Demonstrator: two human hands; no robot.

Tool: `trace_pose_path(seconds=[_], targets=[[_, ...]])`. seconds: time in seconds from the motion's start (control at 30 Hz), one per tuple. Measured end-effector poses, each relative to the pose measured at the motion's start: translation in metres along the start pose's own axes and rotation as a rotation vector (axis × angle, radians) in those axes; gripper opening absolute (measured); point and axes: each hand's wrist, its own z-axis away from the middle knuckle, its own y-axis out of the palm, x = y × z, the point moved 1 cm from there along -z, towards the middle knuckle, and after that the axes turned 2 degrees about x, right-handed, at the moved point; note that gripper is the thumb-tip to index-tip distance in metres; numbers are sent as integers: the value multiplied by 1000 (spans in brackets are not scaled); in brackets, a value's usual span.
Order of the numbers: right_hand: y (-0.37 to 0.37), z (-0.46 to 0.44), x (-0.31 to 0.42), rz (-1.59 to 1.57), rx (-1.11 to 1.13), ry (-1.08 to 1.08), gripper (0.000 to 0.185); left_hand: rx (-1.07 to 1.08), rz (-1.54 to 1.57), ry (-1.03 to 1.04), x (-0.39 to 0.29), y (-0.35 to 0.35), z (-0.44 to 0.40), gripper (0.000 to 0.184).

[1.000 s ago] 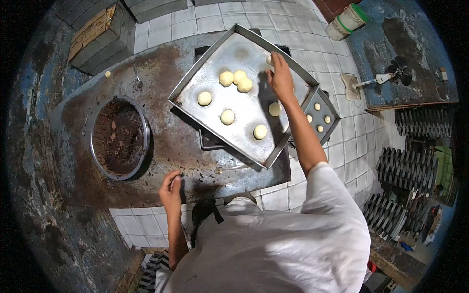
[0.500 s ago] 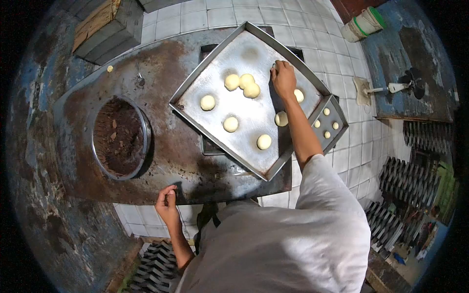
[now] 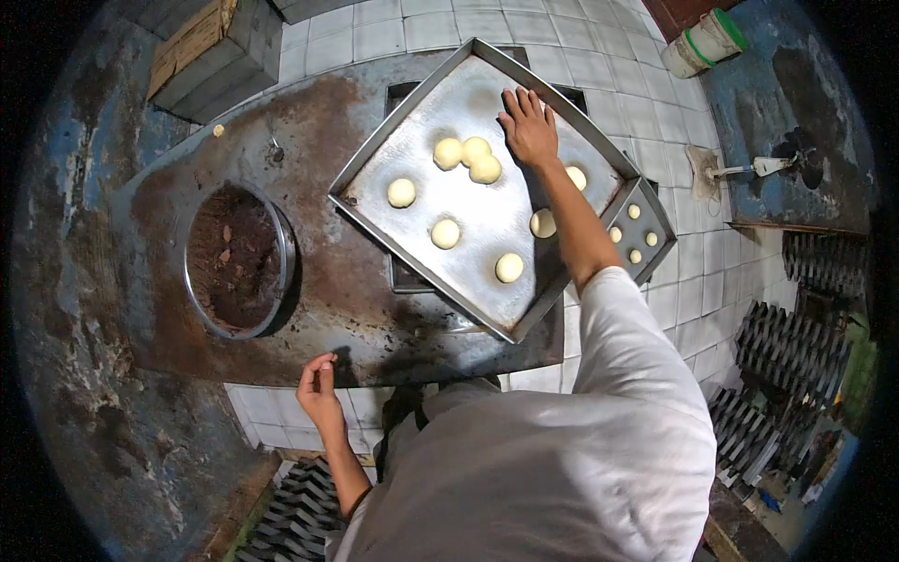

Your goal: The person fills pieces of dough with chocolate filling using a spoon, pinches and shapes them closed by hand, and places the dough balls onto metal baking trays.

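My right hand [image 3: 531, 131] is over the upper right part of a large square metal tray [image 3: 370, 155], palm down with the fingers stretched and spread. Whether a dough ball lies under the palm is hidden. Round pale dough balls sit on the tray: one [image 3: 401, 193] at the left, another [image 3: 508, 268] near the front corner, and a cluster [image 3: 476, 151] touching each other in the middle. A ball [image 3: 542, 223] is partly covered by my right forearm. My left hand [image 3: 320, 391] hovers at the table's front edge, fingers loosely bent, thumb apart, holding nothing visible.
A round metal pan [image 3: 284, 245] with dark brown crumbly matter stands left on the stained metal table [image 3: 346, 328]. A smaller tray [image 3: 663, 211] with little dough balls is right of the large one. A box [image 3: 220, 61] stands back left, a green-lidded bucket [image 3: 702, 45] back right.
My right hand has shifted slightly up and left over the tray, and its fingers have gone from curled to stretched out. My left hand stays at the table edge.
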Motion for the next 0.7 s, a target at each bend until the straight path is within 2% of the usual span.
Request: trace_pose_path(seconds=[0.07,0.13,0.17,0.23,0.33,0.4,0.53,0.6,0.63,0.67,0.7], targets=[[-10,7,6,47,-48,-39,58,8,-10,18,-3,-3,5,16],[-44,13,20,-19,-230,0,54,20,-4,2,-8,1,4,16],[-62,23,31,-138,-340,-35,45,19,19,5,-4,1,3,16],[-69,60,52,-342,-112,-85,34,22,49,10,-2,1,3,16],[-69,99,88,-70,71,-105,34,65,102,16,-10,14,-7,17],[-51,99,80,-23,65,-108,27,89,122,3,-23,29,-11,17],[-103,109,91,-119,-48,-48,20,309,80,240,-60,62,-28,20],[-155,125,102,-467,-122,134,17,389,161,287,-75,83,-34,19],[-190,135,112,-561,1,193,17,410,184,313,-89,95,-34,20],[-202,145,118,-558,3,190,17,430,209,337,-104,107,-32,21],[-208,156,123,-973,151,283,21,461,229,367,-113,120,-33,24]])
